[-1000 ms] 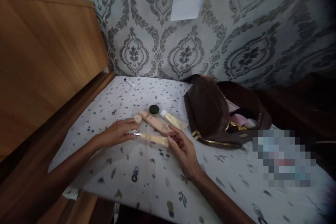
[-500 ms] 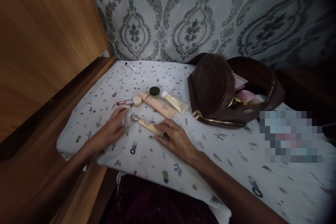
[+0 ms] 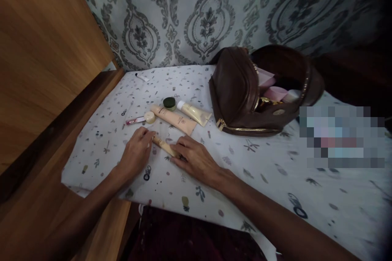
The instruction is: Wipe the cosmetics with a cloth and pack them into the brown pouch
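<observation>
A slim pale-yellow cosmetic tube lies slantwise low over the cloth between my hands. My left hand is closed with its fingertips on the tube's left end, hiding the metallic tip there. At the other end, my right hand grips the tube between thumb and fingers and covers its dark end. Just beyond the hands lie a peach squeeze tube, a cream tube with a white cap, a small jar with a dark green lid, a little cream-coloured pot and a clear-and-pink lip gloss tube.
An unzipped brown leather bag with pink items inside stands at the back right. A small white tube with a black cap lies at the far left. Patterned cloth covers the table; a wooden panel rises at left.
My left hand has moved right onto the tube's left end, where there was a gap before. My right hand keeps its grip at the other end. The camera view has shifted slightly.
</observation>
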`<control>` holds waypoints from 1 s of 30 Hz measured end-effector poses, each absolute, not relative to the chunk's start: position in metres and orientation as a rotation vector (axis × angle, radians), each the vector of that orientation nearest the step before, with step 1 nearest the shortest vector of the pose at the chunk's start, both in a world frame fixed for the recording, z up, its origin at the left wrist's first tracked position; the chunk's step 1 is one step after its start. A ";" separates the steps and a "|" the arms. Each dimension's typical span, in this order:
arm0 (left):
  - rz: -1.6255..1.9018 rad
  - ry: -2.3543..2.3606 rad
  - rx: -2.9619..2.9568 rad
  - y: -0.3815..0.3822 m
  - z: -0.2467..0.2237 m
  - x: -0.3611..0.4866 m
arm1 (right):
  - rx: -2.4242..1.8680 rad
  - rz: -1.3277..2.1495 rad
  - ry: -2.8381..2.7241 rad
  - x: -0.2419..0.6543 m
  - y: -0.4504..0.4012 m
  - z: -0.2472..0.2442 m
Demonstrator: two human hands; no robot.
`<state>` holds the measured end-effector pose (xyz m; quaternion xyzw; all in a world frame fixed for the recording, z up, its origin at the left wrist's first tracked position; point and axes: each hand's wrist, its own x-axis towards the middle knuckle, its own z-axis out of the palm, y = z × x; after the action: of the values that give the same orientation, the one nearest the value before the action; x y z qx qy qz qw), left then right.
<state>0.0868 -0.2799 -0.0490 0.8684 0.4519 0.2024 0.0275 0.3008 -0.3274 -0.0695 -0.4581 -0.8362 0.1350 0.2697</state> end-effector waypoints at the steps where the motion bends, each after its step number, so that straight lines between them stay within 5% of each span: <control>1: 0.596 1.366 2.686 -0.285 -0.049 0.093 | -1.238 0.358 -2.253 0.301 -0.327 -0.070; 7: 0.578 1.078 2.729 -0.304 -0.049 0.110 | -1.219 0.312 -2.219 0.301 -0.327 -0.073; 14: 0.577 1.430 2.625 -0.262 -0.048 0.069 | -1.256 0.354 -2.215 0.301 -0.327 -0.071; 30: 0.635 1.145 2.119 -0.231 -0.042 0.055 | -1.507 0.380 -2.118 0.279 -0.309 -0.059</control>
<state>0.0552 -0.2312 -0.0420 0.8060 0.4356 0.2416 0.3197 0.2787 -0.3092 -0.0594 -0.5548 -0.7797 0.1398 0.2546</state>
